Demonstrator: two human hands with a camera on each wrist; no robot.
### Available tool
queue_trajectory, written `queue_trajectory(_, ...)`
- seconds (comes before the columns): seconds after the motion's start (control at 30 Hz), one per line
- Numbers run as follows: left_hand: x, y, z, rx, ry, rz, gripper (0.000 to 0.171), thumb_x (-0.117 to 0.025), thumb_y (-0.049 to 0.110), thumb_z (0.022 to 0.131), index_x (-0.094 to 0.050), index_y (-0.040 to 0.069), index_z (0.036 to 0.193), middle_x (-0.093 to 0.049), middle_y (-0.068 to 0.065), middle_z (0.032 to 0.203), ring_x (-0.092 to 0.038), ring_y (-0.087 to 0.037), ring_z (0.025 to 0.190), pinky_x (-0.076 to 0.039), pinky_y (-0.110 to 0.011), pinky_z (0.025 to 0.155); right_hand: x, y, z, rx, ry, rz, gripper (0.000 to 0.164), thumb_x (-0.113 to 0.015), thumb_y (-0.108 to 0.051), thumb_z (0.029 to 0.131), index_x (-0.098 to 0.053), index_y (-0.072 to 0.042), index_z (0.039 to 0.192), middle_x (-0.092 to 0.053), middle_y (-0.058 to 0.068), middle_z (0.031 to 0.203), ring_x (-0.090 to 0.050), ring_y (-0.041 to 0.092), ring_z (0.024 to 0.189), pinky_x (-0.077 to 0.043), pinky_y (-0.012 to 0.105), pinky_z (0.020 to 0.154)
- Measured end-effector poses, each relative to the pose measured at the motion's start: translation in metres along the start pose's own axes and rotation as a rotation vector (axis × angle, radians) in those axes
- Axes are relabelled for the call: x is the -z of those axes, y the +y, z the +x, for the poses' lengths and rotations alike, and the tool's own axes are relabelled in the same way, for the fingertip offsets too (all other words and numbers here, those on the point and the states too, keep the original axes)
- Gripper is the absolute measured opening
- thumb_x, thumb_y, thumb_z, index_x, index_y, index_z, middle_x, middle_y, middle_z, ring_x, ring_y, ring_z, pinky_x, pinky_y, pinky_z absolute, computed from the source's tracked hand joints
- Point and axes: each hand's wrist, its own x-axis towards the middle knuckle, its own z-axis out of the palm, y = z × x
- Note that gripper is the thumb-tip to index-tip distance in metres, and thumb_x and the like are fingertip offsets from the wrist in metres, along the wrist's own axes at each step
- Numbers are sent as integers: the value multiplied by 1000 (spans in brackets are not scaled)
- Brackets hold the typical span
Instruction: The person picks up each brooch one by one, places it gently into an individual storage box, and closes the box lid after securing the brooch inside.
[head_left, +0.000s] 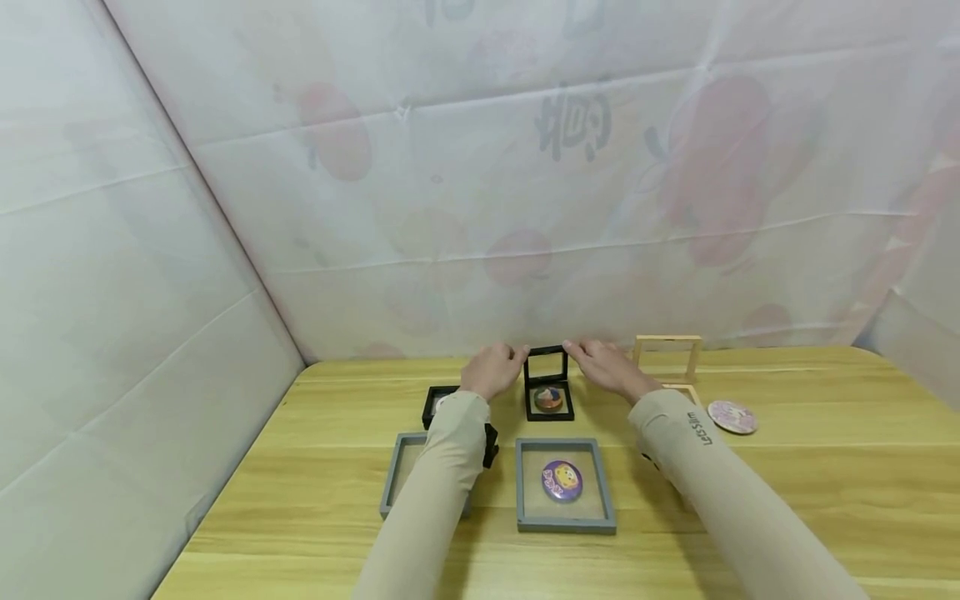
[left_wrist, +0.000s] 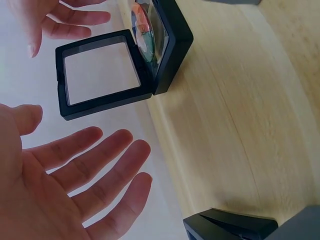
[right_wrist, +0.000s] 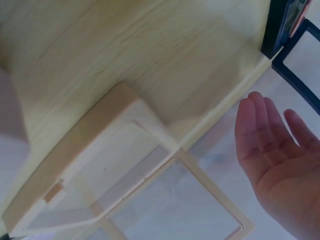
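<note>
A small black display frame (head_left: pixel 550 417) sits hinged open near the back of the table. Its lid (left_wrist: pixel 105 101) stands up, and a round multicoloured badge (head_left: pixel 548 399) lies on the clear film of the lower half. To the left of the lid is my left hand (head_left: pixel 493 371), its fingers spread and holding nothing; the left wrist view (left_wrist: pixel 75 185) shows a gap to the frame. On the other side, my right hand (head_left: pixel 606 367) has extended fingers and an empty palm, seen in the right wrist view (right_wrist: pixel 285 170) beside the lid.
A grey frame (head_left: pixel 566 526) with a purple badge (head_left: pixel 562 481) lies in front. Partly under my left sleeve are another grey frame (head_left: pixel 389 487) and a black frame (head_left: pixel 429 408). At right stand an opened light wooden frame (head_left: pixel 667 338) and a pink-white badge (head_left: pixel 732 417). A fabric wall (head_left: pixel 450 208) rises behind.
</note>
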Motion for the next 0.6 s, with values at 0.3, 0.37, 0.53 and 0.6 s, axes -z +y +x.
queue_trajectory(0.3,-2,5,6,3,-29,-40,56,-39,46,109,-67,3,132,-66,-14,131,-63,-32,117,-51,-47,95,1,0,4,-142,-58,278,72,-24,-46,111,-40,17,141,-53,39,129,-62,46,105,-56,55,85)
queue_trajectory(0.37,-3,5,6,3,-37,-47,56,-39,47,109,-66,3,133,-66,-13,132,-62,-33,120,-50,-48,98,0,-1,5,-149,-54,293,71,-24,-46,111,-40,17,140,-52,39,131,-61,45,105,-56,55,86)
queue_trajectory(0.53,-2,5,5,9,-55,-58,58,-37,47,109,-64,2,135,-64,-15,134,-60,-34,123,-49,-48,100,-2,-3,4,-154,-41,307,71,-25,-47,111,-41,16,140,-53,38,130,-62,44,103,-56,55,85)
queue_trajectory(0.6,-1,5,6,14,-57,-49,59,-36,47,109,-62,1,136,-63,-15,135,-59,-35,123,-48,-48,101,-3,-4,4,-155,-37,312,71,-25,-47,111,-40,16,142,-54,37,129,-62,44,104,-56,54,85)
